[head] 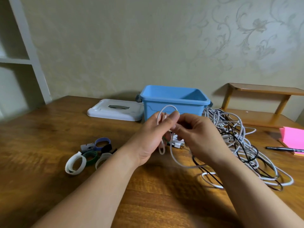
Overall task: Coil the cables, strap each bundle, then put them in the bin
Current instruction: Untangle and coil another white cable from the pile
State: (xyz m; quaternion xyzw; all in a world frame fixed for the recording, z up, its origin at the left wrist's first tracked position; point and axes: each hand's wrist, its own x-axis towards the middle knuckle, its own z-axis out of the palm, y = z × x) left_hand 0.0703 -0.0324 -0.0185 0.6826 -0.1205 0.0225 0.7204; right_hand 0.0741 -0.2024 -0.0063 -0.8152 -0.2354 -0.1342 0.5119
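My left hand (153,137) grips a small coil of white cable (166,109), with loops sticking out above and below the fingers. My right hand (199,135) pinches the same cable just right of the coil, and its free length (176,159) hangs down to the table. A tangled pile of white and black cables (243,145) lies on the table at the right. Behind my hands stands the open blue bin (174,97). Several looped straps (92,153) in white, green, purple and black lie at the left.
The bin's white lid (115,110) lies flat to the left of the bin. A black marker (283,149) and pink sticky notes (292,137) sit at the right edge. A small wooden shelf (263,104) stands at the back right on the wooden table (49,129).
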